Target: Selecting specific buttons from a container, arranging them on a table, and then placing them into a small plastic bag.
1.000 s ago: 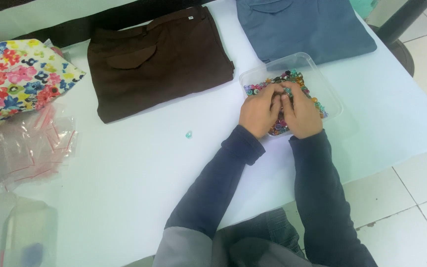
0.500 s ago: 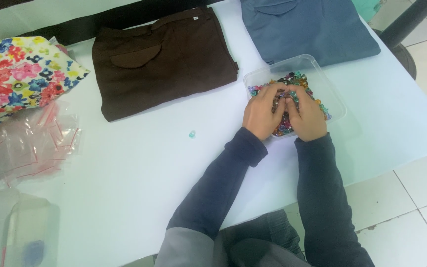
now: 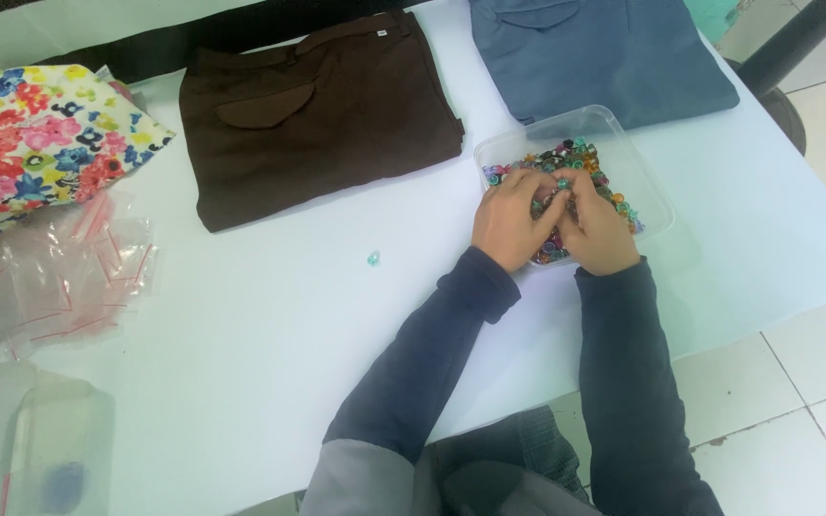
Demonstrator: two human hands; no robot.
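Note:
A clear plastic tray point(image 3: 638, 167) on the white table point(image 3: 241, 325) holds a heap of small colourful beads or buttons point(image 3: 576, 158). Both my hands rest in that heap, close together. My left hand point(image 3: 509, 222) has its fingers curled down into the pieces. My right hand point(image 3: 599, 229) lies beside it, fingertips meeting the left ones over the pile. Whether either hand pinches a piece is hidden by the fingers. One small teal piece point(image 3: 372, 258) lies alone on the table, left of the tray.
Folded brown trousers point(image 3: 317, 105) and folded blue trousers point(image 3: 604, 53) lie at the back. A floral cloth point(image 3: 35, 139) and a pile of small clear zip bags point(image 3: 59, 268) sit at the left. A clear container point(image 3: 35, 449) stands at the near left. Tiled floor lies to the right.
Both hands stay in the tray, fingers shifting slightly among the pieces. Nothing else has moved.

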